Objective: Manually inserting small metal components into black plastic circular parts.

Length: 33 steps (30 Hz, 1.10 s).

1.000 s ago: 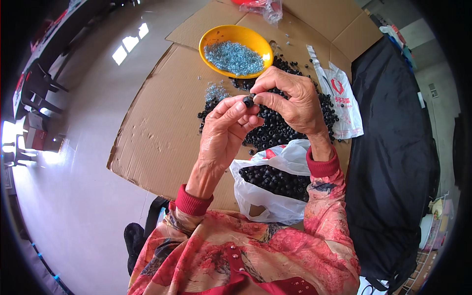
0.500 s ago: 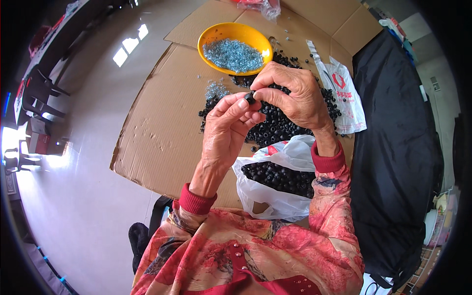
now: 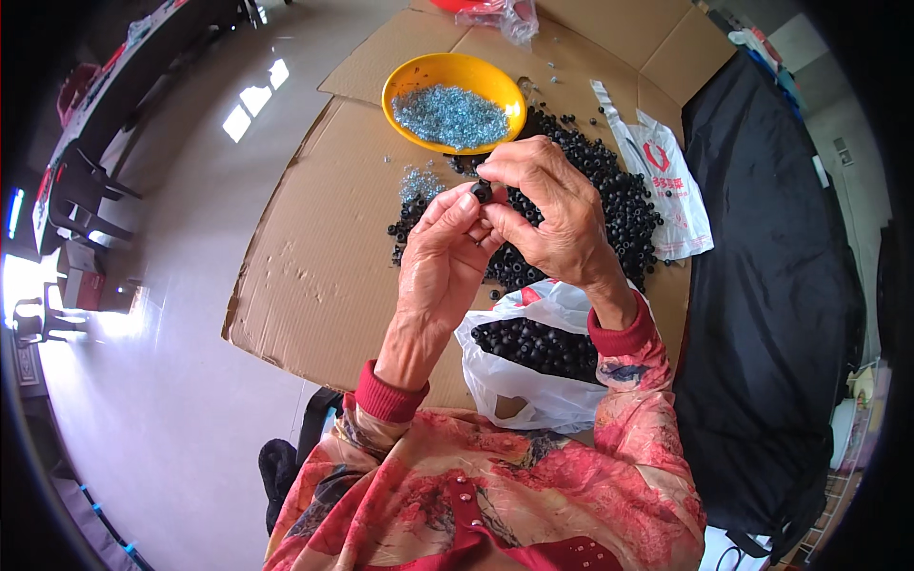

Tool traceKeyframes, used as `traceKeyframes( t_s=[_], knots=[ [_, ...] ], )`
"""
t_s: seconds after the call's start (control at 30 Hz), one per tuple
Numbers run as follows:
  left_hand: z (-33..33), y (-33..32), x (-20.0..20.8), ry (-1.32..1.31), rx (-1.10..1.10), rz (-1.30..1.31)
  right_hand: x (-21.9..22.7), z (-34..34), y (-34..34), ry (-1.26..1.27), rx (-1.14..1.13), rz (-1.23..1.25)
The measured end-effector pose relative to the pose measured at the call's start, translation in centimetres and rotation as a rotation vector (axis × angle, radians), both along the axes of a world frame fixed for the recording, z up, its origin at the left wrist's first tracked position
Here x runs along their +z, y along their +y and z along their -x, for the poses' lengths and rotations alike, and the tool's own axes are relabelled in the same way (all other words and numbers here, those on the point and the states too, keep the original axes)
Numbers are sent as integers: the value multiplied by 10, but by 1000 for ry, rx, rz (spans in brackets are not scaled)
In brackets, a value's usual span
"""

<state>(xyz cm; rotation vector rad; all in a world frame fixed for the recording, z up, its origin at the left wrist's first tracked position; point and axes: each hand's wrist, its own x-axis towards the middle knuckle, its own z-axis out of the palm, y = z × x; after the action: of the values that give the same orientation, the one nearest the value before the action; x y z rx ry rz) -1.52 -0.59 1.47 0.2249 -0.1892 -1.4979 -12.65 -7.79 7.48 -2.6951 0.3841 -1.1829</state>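
My left hand [image 3: 443,257] and my right hand [image 3: 552,214] meet in front of me, fingertips pinched together on one small black ring-shaped piece [image 3: 482,192]. They hover above a heap of the same black pieces [image 3: 619,200] spread on flattened brown cardboard [image 3: 314,257]. Just beyond the hands stands a yellow bowl [image 3: 405,86] filled with small pale-blue shiny bits, and a few of those bits [image 3: 419,181] lie loose on the cardboard. Below my right wrist an open white plastic bag [image 3: 533,390] holds more black pieces.
A flat white plastic bag with red print [image 3: 666,171] lies right of the heap. Black cloth [image 3: 781,285] covers the right side. Grey polished floor [image 3: 143,381] lies to the left, with dark chairs [image 3: 86,200] at the far left. A clear bag [image 3: 509,14] sits at the top.
Both hands stay pinched on the black piece; the fingers have shifted only slightly around it. The view has tilted a little.
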Motion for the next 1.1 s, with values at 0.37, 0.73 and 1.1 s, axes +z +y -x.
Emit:
traceKeyframes(
  t_s=[0.37, 0.73, 1.1],
  knots=[
    [8, -1, 7, -33, -13, 7, -6, 4, -2, -131, 30, -33],
    [16, 4, 6, 6, -42, 9, -8, 13, 1, -176, 51, 24],
    [0, -1, 0, -214, 21, -74, -6, 28, -21, 11, 83, 24]
  ],
)
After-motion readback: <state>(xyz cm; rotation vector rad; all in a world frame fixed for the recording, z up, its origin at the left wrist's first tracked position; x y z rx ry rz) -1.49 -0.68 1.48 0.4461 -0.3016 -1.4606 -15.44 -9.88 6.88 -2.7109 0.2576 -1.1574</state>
